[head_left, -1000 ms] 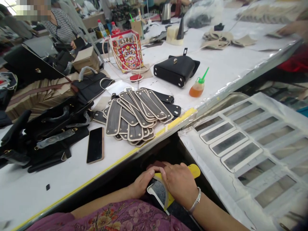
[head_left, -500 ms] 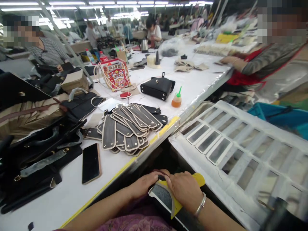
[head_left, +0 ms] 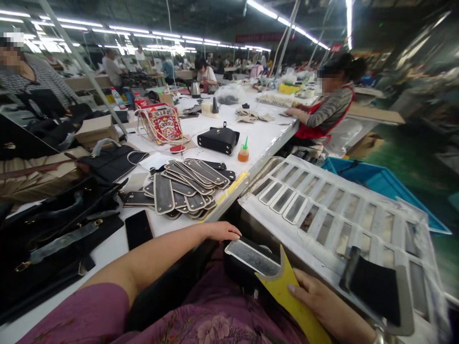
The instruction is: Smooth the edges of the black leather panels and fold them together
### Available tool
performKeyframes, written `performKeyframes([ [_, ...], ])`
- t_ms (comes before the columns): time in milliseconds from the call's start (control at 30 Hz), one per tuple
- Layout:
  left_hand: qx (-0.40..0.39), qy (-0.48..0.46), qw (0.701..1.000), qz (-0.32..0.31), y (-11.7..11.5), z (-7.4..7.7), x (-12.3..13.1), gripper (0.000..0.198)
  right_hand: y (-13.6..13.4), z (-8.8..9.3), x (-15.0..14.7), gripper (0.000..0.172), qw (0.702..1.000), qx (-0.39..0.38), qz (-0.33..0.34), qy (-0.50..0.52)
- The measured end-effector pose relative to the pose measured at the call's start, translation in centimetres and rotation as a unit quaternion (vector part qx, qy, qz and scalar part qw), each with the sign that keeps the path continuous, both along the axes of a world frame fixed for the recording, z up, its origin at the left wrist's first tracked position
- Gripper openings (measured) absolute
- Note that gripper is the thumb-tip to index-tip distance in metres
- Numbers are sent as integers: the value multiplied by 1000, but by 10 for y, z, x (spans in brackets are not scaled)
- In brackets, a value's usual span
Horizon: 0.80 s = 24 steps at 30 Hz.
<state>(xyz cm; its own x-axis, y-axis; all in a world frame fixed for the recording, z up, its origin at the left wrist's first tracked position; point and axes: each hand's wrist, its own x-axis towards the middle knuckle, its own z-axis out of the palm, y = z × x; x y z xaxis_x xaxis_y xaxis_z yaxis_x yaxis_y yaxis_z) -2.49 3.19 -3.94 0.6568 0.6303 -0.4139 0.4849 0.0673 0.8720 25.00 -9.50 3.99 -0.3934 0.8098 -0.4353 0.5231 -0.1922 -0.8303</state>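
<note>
your right hand point(head_left: 315, 298) had fingers closed on the yellow sheet point(head_left: 283, 289), by the right end of the grey panel point(head_left: 253, 258). panel lay between your hands, long axis slanting down rightward. left hand point(head_left: 224, 231) at its far end, couldn't tell grip.

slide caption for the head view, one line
Left hand at one end of a grey panel, right hand holding a yellow sheet, beside a table with piled dark strips.

Yellow sheet point(head_left: 288, 305) (concave-ended) slants at the grey-topped black workpiece point(head_left: 252, 257).
</note>
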Motion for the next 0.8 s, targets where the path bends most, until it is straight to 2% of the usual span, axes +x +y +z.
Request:
performKeyframes([
  [67,-17,9,1000,11,-8,3,1,35,-21,-7,-14,36,998,-2,-55,32],
  [133,-29,17,999,29,-20,4,-1,41,-35,-15,-31,40,992,-36,-113,38],
  [233,-126,-36,987,93,-44,1,-7,52,-46,-26,-57,43,972,-124,-189,60],
  [333,-248,-158,941,168,-64,-5,-8,59,-46,-37,-78,41,955,-160,-218,123],
  [500,-270,-321,873,249,-82,-15,11,61,-40,-55,-112,28,929,-175,-270,184],
  [633,-274,-400,835,260,-83,-21,21,63,-40,-71,-133,21,909,-149,-333,203],
  [800,-294,-443,814,234,-78,-34,9,70,-39,-81,-156,22,860,-163,-389,287],
])
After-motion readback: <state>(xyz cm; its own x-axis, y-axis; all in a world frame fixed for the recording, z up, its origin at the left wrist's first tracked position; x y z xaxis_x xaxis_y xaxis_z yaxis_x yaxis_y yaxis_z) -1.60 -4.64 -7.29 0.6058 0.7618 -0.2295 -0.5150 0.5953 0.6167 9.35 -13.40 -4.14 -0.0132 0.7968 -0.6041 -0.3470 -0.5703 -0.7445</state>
